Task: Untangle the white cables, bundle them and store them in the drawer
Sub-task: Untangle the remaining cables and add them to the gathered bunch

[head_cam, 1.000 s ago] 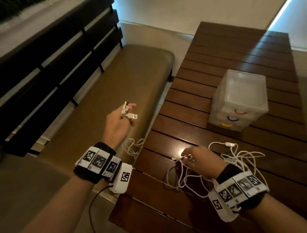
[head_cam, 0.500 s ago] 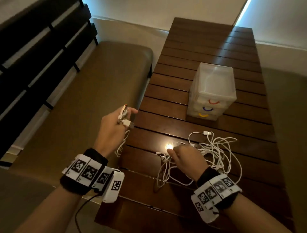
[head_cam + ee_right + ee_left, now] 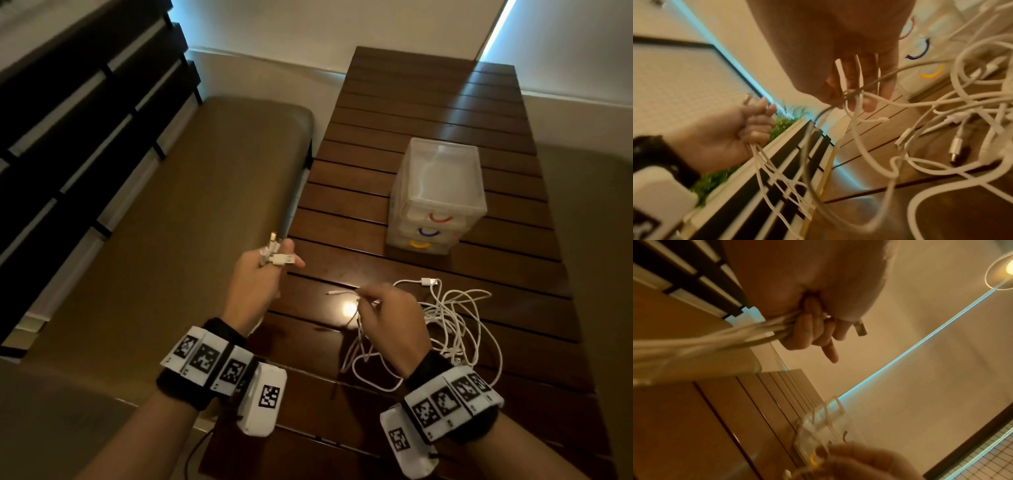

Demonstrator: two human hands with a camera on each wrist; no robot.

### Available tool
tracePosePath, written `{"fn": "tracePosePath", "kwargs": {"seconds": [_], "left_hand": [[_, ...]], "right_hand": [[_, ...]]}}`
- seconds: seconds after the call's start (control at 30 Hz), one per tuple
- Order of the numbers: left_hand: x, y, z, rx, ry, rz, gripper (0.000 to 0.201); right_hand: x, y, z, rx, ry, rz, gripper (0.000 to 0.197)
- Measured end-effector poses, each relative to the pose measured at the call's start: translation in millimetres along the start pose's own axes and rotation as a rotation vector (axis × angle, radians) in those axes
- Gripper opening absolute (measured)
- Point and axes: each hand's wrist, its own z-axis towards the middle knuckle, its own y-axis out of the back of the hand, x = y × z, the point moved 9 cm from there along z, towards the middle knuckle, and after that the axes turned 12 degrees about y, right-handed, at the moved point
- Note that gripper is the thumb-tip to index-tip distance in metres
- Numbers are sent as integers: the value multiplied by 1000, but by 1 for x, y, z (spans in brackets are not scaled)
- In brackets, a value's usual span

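Observation:
A tangle of white cables (image 3: 455,318) lies on the dark slatted table (image 3: 428,113), to the right of my right hand. My right hand (image 3: 383,308) pinches one cable just behind its small plug (image 3: 334,293), lifted a little above the table. My left hand (image 3: 263,270) is raised at the table's left edge and grips a bunch of cable ends; their plugs (image 3: 279,255) stick out above its fingers and the cords (image 3: 705,340) hang down below the fist. The translucent drawer unit (image 3: 438,195), with red, blue and yellow handles, stands farther back with its drawers closed.
A tan padded bench (image 3: 191,219) runs along the table's left side, with a dark slatted backrest (image 3: 78,102) behind it. A lamp's reflection (image 3: 349,308) glares on the table between my hands. The far half of the table is bare wood.
My left hand has moved right, toward the table edge, still holding the plugs. My right hand has lifted one cable end out of the pile, its plug now pointing left.

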Motion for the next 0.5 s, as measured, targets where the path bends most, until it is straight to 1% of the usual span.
{"fn": "tracePosePath", "kwargs": {"seconds": [0.03,0.1,0.17,0.23,0.27,0.3,0.37,0.4,0.5], "left_hand": [[2,-12,-1,9,-6,21,44],[5,-35,-4,23,-14,91,44],[6,-54,-8,41,-24,156,40],[6,-66,-11,69,-36,132,38],[4,-69,-12,84,-43,94,40],[0,-72,-14,102,-49,49,44],[-9,-79,-18,159,-71,-13,52],[-15,-82,-21,188,-96,-31,51],[-29,-92,-26,264,-125,-38,34]], "right_hand": [[-3,8,-2,-61,-34,87,14],[-8,17,-7,-139,-95,216,10],[-9,24,-11,-199,-112,319,10],[-5,34,-13,-264,-100,449,6],[-2,39,-13,-291,-88,512,6],[2,42,-12,-298,-71,564,7],[10,42,-9,-251,-20,624,11],[13,40,-7,-221,13,633,13],[15,34,-5,-186,68,658,16]]}}
